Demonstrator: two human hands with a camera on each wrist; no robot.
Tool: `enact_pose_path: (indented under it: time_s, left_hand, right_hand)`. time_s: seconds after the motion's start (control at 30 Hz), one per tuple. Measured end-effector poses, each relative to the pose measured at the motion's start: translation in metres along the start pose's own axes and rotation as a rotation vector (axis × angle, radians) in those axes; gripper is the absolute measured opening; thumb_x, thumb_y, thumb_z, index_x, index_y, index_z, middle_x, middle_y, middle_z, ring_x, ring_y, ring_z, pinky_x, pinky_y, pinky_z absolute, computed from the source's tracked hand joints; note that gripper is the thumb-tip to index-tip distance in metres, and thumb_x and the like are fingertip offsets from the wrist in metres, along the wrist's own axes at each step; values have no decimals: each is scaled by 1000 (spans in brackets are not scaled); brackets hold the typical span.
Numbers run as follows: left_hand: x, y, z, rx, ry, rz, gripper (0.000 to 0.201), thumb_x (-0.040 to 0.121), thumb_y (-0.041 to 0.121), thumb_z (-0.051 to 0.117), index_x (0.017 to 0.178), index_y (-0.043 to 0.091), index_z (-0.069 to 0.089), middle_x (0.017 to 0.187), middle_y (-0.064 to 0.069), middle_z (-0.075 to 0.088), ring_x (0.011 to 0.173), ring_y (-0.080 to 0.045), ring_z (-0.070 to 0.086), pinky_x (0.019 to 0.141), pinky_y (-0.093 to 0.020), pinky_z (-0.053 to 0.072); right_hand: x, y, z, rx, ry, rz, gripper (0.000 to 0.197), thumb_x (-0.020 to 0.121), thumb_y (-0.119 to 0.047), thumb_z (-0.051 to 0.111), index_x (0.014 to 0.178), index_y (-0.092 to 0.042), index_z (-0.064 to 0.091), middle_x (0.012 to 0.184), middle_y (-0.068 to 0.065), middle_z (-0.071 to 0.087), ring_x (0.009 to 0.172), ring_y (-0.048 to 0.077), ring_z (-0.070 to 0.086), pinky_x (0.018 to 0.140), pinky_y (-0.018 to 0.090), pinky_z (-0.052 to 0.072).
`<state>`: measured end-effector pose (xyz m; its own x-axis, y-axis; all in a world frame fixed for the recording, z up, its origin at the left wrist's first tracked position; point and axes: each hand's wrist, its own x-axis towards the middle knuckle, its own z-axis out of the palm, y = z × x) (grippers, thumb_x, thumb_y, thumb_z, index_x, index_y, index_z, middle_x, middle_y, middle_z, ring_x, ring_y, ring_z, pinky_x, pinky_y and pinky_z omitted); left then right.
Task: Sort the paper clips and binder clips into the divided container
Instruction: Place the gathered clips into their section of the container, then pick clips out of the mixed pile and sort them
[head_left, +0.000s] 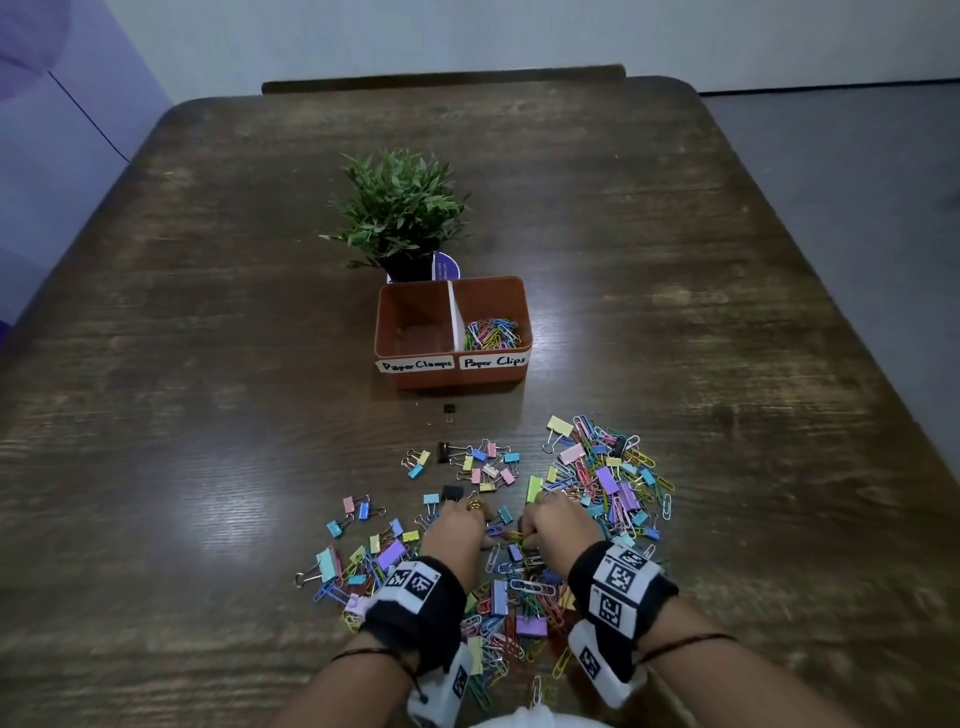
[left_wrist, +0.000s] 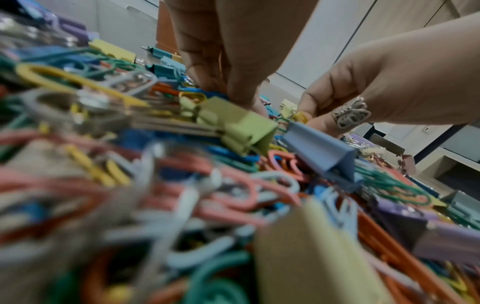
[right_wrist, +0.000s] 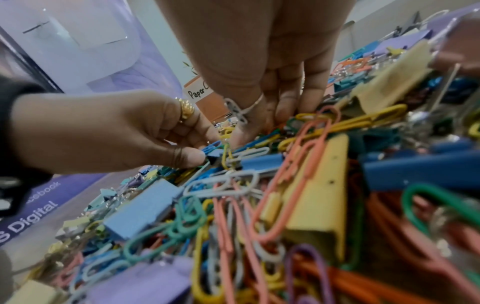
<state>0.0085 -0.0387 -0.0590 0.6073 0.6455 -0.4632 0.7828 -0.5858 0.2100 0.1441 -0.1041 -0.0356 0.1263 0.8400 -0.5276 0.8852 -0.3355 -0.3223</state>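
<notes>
Comparing views: only the head view shows the whole layout; the wrist views show fingertip detail that the head view hides behind the backs of the hands.
Head view: the orange divided container (head_left: 453, 332) stands at frame centre on the tabletop (head_left: 208, 415), below a potted plant (head_left: 400, 208). Its right compartment, labelled "Paper Clips", holds coloured paper clips (head_left: 492, 332); its left compartment, labelled "Paper Clamps", shows nothing inside.
Clip pile: mixed paper clips and binder clips (head_left: 602, 467) lie spread over the lower centre of the frame, apart from the container. A single black binder clip (head_left: 449, 409) lies between pile and container.
Left hand (head_left: 457, 525): lowered into the pile at lower centre, palm down, a gold ring on one finger. In the right wrist view its thumb and forefinger pinch a blue paper clip (right_wrist: 211, 146) at frame centre.
Right hand (head_left: 558, 525): just beside the left hand, fingers pointing down into the pile. The wrist views show a silver ring and fingertips pressed among the clips; whether they grasp one cannot be told.
Left wrist view: a pale green binder clip (left_wrist: 241, 125) and a blue binder clip (left_wrist: 322, 150) lie in front of both hands at centre; the lower frame is blurred.
Wrists: both carry black bands with square printed markers.
</notes>
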Motion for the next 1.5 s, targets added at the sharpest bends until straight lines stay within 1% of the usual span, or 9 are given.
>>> enact_pose_path:
  time_s: [0.13,0.27,0.47,0.57,0.67,0.83,1.1,1.27,1.5]
  left_hand:
    - [-3,-4,-3,-8,16,48,31,95,21,49,123,9,53,125,-7,49,119,-20,42,100,-29,39]
    - [-7,-7,-12,-52,52,16,29,96,28,46,102,5,62,115,-8,54,111,-21,46,90,-28,39]
    - [-13,-14,-31,-196,209,17,30,93,35,49,96,14,69,98,0,61,94,-12,49,77,-20,37]
    - [-8,-17,-43,-401,272,-25,20,92,21,55,96,9,71,98,-3,64,81,-11,57,68,-7,42]
    - [3,-20,-58,-528,292,-65,16,90,14,59,94,5,71,99,-7,66,80,-13,61,77,-23,53]
    - [37,-15,-108,-559,473,-12,17,87,13,62,98,5,70,105,-8,67,95,-17,63,90,-25,49]
    - [126,5,-184,-535,667,-66,21,86,14,63,102,2,70,100,-16,68,97,-25,62,82,-15,37]
    - [155,18,-180,-452,508,-148,31,92,21,57,115,2,63,118,-16,62,114,-27,55,95,-26,37]
    - [111,8,-159,-334,495,155,31,93,11,52,122,3,59,131,-13,51,121,-25,46,99,-15,24]
  right_hand:
    - [-3,4,-2,209,7,53,12,89,-15,56,98,-11,63,81,-4,57,75,9,54,58,16,34]
    - [-3,11,-3,347,60,61,9,85,-12,64,92,-12,68,80,-5,64,77,9,58,79,26,50]
    - [-6,8,-23,590,192,19,8,85,-9,64,79,-15,64,71,-10,57,66,1,52,57,9,40]
    - [4,2,-52,690,287,-18,8,83,-8,65,78,-13,63,76,-5,60,74,8,57,70,15,46]
    - [29,-4,-91,793,463,-52,11,84,-8,64,77,-17,62,79,-4,63,76,7,59,74,17,48]
    - [92,-12,-145,711,694,-36,5,86,-7,62,85,-7,66,82,3,65,75,10,57,74,21,46]
    - [130,4,-139,410,633,-76,22,84,-14,66,104,-6,69,107,11,61,101,22,56,84,18,36]
    - [111,17,-112,617,669,-179,21,81,-3,66,102,-3,68,103,9,55,70,3,48,69,4,39]
    - [78,25,-92,582,611,-192,24,82,-5,66,105,-9,67,99,1,56,79,7,51,77,19,45]
